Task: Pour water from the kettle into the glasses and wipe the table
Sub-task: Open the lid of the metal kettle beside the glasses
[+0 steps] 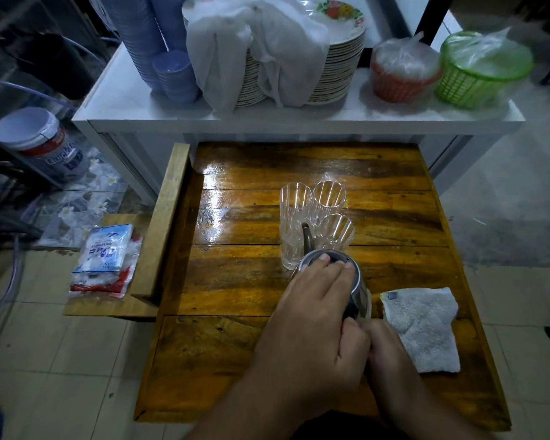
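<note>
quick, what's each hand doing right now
left hand: open, fingers pressing flat on the lid of the kettle.
right hand: closed, gripping the kettle handle.

In dim light, a white counter (299, 117) bearing stacked plates (340, 68) stands on a pale tiled floor (61, 360).

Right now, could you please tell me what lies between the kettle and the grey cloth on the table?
Only a narrow strip of bare wooden table lies between the kettle and the cloth; the head view shows this.
</note>
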`<state>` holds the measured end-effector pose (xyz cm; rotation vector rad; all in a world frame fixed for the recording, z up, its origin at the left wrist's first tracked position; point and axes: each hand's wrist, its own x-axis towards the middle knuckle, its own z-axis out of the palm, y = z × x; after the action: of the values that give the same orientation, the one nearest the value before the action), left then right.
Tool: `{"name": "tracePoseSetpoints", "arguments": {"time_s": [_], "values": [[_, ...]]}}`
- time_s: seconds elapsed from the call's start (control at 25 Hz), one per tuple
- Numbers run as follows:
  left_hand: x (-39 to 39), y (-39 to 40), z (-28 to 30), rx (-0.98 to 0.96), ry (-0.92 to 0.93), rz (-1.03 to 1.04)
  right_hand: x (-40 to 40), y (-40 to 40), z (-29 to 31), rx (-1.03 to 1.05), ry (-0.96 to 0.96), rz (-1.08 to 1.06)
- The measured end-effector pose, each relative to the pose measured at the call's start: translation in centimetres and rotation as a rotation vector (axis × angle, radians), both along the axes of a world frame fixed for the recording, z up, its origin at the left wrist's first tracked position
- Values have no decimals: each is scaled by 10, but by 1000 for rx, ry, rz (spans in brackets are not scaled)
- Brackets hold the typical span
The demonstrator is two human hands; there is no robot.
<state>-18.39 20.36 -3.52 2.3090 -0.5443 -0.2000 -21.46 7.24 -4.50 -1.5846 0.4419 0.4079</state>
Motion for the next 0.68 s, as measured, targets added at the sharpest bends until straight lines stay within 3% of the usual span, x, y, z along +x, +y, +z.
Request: {"name": "tracePoseSetpoints", "arguments": {"time_s": [0.36, 0.68], "values": [[28, -9, 26, -64, -101, 44, 26, -1, 23, -68, -126, -63], [56, -4, 28, -57, -63, 53, 57, 10, 46, 54, -11, 19]]}}
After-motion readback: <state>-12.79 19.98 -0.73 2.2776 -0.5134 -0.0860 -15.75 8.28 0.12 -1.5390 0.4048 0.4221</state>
